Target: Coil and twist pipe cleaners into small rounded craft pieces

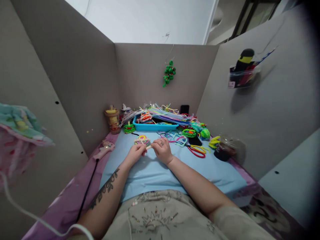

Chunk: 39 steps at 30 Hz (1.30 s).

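Note:
Close together over the blue cloth (155, 173), both hands have their fingers closed. A short cream-coloured piece (149, 147), perhaps a pipe cleaner, spans the gap between them. My left hand (136, 154) pinches one end of it, and my right hand (163, 150) has its fingers bent around the other end. Fingers hide both ends of the piece. Just behind my left hand lies a round, pastel, multicoloured craft piece (142, 138); whether the hand touches it I cannot tell.
A blue tray (156, 127) heaped with pipe cleaners stands at the back. Scissors with red handles (196, 153) and a yellow-handled tool (203, 148) lie right. A pink glue gun (104, 149) with a black cord is left; a dark cup (222, 152) stands right. Grey panels surround the table.

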Available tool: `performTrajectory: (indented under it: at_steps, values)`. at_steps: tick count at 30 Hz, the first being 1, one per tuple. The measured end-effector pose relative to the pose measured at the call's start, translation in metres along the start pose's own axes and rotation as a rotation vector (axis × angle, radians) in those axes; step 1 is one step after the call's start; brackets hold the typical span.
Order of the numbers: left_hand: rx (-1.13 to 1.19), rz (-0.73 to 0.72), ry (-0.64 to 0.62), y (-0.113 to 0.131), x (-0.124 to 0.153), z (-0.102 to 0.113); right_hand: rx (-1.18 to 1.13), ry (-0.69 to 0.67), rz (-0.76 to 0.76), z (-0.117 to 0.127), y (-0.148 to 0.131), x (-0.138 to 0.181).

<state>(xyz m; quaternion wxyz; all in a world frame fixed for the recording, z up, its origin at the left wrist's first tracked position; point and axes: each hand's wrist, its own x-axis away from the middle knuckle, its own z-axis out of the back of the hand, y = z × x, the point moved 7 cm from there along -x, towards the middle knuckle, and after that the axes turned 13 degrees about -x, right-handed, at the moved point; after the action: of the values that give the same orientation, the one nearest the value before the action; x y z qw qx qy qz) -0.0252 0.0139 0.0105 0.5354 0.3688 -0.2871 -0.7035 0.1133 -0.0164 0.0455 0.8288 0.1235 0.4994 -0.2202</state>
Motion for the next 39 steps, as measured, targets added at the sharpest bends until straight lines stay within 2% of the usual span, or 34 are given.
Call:
performTrajectory:
  at_steps: [4,8,15,20,23,27,39]
  values:
    - [0.033,-0.014,-0.032,0.002,0.0,-0.003,-0.006,0.031,0.009,0.001,-0.002,0.0]
    - [0.036,-0.042,-0.035,0.004,0.001,-0.003,-0.02,0.013,-0.046,-0.002,0.002,0.001]
    - [-0.233,-0.138,0.203,0.001,0.001,0.011,-0.122,-0.114,-0.193,-0.008,0.014,0.001]
    - [-0.466,-0.18,0.236,0.006,0.006,0.008,-0.064,-0.201,-0.257,-0.016,0.023,0.003]
    - [-0.484,-0.191,0.23,0.007,0.006,0.007,-0.039,-0.202,-0.239,-0.016,0.023,0.003]
    - [-0.36,-0.133,0.211,0.001,0.001,0.007,-0.049,-0.142,-0.201,-0.009,0.02,0.001]
    - [-0.088,-0.03,-0.009,-0.007,-0.004,-0.005,-0.07,-0.059,-0.137,-0.002,0.018,0.003]
